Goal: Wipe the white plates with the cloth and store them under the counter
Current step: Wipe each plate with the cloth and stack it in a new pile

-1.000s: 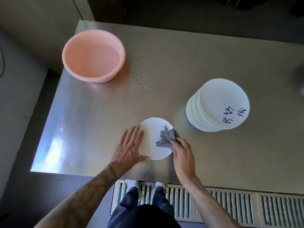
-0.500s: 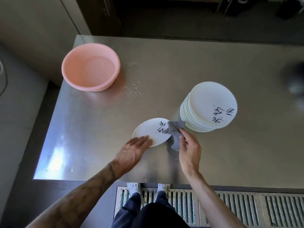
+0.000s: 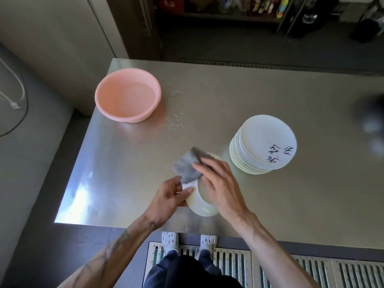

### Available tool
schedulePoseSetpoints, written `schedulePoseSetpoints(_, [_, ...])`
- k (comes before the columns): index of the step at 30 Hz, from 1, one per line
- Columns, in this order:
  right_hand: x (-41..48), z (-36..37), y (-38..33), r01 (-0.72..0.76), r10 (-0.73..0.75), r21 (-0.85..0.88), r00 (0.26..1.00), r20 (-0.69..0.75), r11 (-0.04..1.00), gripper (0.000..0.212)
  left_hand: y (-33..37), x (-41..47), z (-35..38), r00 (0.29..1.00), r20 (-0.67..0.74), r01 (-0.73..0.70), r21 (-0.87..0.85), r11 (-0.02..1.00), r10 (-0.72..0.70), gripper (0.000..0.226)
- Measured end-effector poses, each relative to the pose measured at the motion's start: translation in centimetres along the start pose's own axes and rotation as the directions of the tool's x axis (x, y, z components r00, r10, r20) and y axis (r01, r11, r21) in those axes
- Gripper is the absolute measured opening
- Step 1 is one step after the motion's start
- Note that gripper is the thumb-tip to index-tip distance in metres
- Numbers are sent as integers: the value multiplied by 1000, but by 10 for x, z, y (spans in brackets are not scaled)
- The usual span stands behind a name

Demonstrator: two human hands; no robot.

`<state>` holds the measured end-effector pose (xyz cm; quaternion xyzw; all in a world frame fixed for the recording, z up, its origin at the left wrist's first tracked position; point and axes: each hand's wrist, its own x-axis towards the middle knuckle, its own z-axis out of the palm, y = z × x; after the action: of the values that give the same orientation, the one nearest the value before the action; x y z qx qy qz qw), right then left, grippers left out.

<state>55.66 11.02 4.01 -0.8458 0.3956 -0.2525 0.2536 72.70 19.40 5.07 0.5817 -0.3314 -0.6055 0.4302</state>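
In the head view, a white plate [image 3: 199, 206] is tilted up off the worktop [image 3: 228, 96] near its near edge. The left hand [image 3: 168, 201] grips the plate's left rim, fingers and thumb curled round it. The right hand [image 3: 220, 183] lies flat with its fingers straight, pressing a grey cloth [image 3: 186, 167] against the plate's face. The stack of plates [image 3: 264, 142] stands just to the right, and a pink basin [image 3: 127, 96] sits at the far left.
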Motion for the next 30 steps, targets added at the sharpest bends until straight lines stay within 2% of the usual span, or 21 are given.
schedulePoseSetpoints(3, [5, -9, 15, -200, 201, 23, 978, -61, 979, 40, 2, -6, -2, 1000, 7, 21, -26, 999, -21, 18])
schedulePoseSetpoints(4, [5, -11, 12, -195, 195, 15, 979, -53, 981, 40, 5, -8, -3, 1000, 9, 19, -36, 999, -18, 22])
schedulePoseSetpoints(7, [-5, -13, -10, 2, 0, -38, 999, 42, 999, 43, 8, -11, -4, 1000, 5, 16, -65, 998, -16, 28])
schedulePoseSetpoints(9, [-3, -15, -12, 55, -52, -48, 997, 56, 997, 44, 12, -14, -2, 1000, 1, 12, -89, 996, -12, 31])
schedulePoseSetpoints(10, [1, -15, -8, 17, -16, -50, 1000, 19, 999, 45, 13, -15, -3, 1000, 4, 15, -102, 995, -15, 31])
schedulePoseSetpoints(12, [8, -16, 4, -149, 148, -10, 987, -56, 989, 44, 13, -16, -5, 1000, 12, 18, -117, 993, -17, 37])
schedulePoseSetpoints(14, [9, -19, 2, -183, 183, 6, 981, -63, 983, 47, 14, -18, -7, 999, 24, 23, -118, 993, -21, 40])
schedulePoseSetpoints(18, [-2, -19, -29, 67, -62, -78, 996, 64, 995, 49, 16, -20, -6, 999, 39, -3, -128, 992, 8, 44])
schedulePoseSetpoints(19, [0, -20, -25, 63, -59, -85, 997, 51, 994, 47, 16, -21, -7, 999, 37, -5, -125, 992, 10, 43])
schedulePoseSetpoints(22, [10, -25, -2, -202, 200, -13, 977, -77, 979, 43, 20, -25, -10, 1000, 19, 1, -122, 993, 1, 37])
schedulePoseSetpoints(23, [11, -26, -1, -233, 233, 8, 968, -89, 972, 43, 21, -26, -11, 1000, 19, 1, -120, 993, 1, 36])
schedulePoseSetpoints(24, [10, -28, -5, -214, 214, 8, 973, -81, 977, 43, 23, -26, -12, 1000, 20, -2, -115, 993, 4, 35])
schedulePoseSetpoints(27, [10, -31, -19, -27, 27, -42, 1000, -15, 999, 50, 27, -27, -11, 999, 19, -28, -116, 993, 30, 28])
schedulePoseSetpoints(28, [13, -32, -18, -25, 24, -36, 999, -25, 999, 49, 28, -28, -12, 999, 13, -37, -117, 992, 39, 28])
schedulePoseSetpoints(30, [19, -35, -6, -166, 169, 45, 981, -92, 985, 44, 31, -29, -14, 998, -24, -54, -130, 990, 52, 30])
